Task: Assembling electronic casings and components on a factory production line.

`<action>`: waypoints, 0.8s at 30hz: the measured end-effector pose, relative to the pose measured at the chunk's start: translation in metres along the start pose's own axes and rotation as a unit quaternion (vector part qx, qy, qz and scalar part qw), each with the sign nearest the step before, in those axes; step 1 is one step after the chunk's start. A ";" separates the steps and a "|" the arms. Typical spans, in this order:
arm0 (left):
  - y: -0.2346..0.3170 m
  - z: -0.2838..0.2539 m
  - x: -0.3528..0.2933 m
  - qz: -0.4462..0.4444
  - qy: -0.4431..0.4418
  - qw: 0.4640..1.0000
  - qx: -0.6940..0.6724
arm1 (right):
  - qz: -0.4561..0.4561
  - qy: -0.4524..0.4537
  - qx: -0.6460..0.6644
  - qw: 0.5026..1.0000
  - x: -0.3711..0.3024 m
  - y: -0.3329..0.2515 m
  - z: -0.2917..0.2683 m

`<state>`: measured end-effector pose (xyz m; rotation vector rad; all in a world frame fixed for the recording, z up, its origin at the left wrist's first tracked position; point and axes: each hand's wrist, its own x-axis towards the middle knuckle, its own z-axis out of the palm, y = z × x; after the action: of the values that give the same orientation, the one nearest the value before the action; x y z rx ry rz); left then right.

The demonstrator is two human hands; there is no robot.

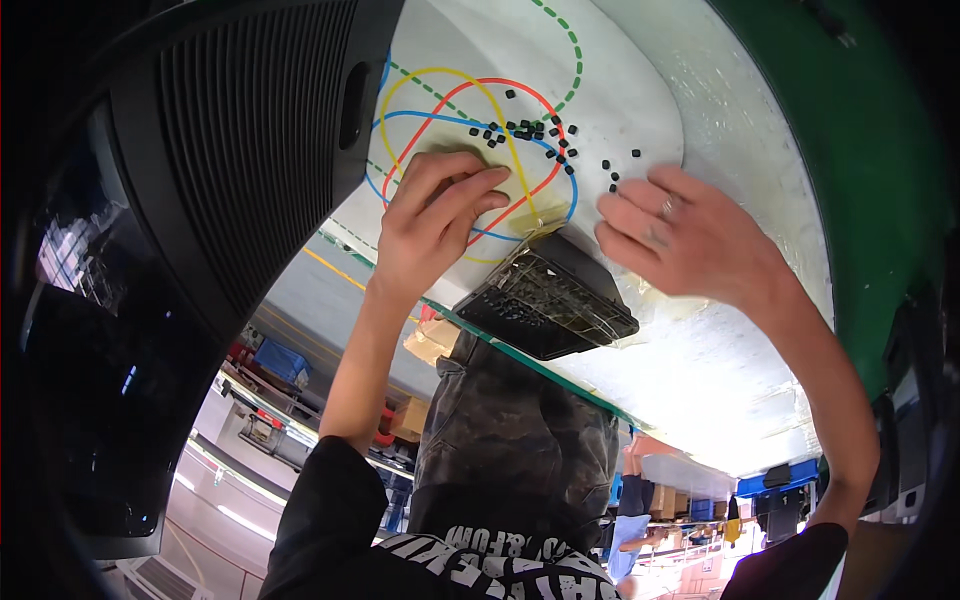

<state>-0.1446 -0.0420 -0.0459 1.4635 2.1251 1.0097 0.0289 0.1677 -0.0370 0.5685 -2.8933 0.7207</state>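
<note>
Small black cube-like pieces (527, 131) lie scattered on the white worktop, several of them bunched together. My left hand (432, 220) hovers just on the near side of them, its fingers curled and the tips close together; whatever may be between them is too small to make out. To the right, my right hand (690, 240) is bent with its fingertips downward, beside a few loose pieces (614, 177). What its fingers hold, if anything, is hidden. Between my hands, at the near edge, sits a black open box (590, 268) with clear tape on it and many small dark pieces inside.
Coloured looping lines in red, blue, yellow and green mark the white worktop (640, 90). A large black ribbed machine casing (255, 150) stands close on the left. Green surface (870, 200) borders the right side. Boxes, shelving and another person (632, 525) appear in the background.
</note>
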 end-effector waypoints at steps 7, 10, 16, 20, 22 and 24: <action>-0.015 -0.003 0.007 0.053 -0.004 0.999 -0.010 | -0.077 0.052 -0.053 0.994 0.032 0.041 0.015; -0.012 -0.001 0.010 0.044 0.019 0.999 -0.014 | -0.136 0.081 -0.038 0.987 0.054 0.056 0.016; -0.011 -0.004 0.009 0.032 0.044 0.998 0.016 | -0.016 0.104 0.081 0.991 0.053 0.047 0.004; 0.000 -0.005 0.015 0.056 -0.010 0.994 0.088 | 0.134 0.048 0.042 0.989 0.020 0.037 -0.025; -0.002 0.001 0.021 0.058 -0.041 0.991 0.114 | 0.167 -0.032 0.034 0.985 0.013 0.033 -0.024; -0.003 0.006 0.028 0.061 -0.074 0.986 0.140 | 0.180 -0.090 -0.013 0.979 0.015 0.031 -0.018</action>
<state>-0.1538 -0.0150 -0.0495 1.7594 2.1565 0.6361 0.0033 0.1968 -0.0313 0.1066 -3.2132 0.7026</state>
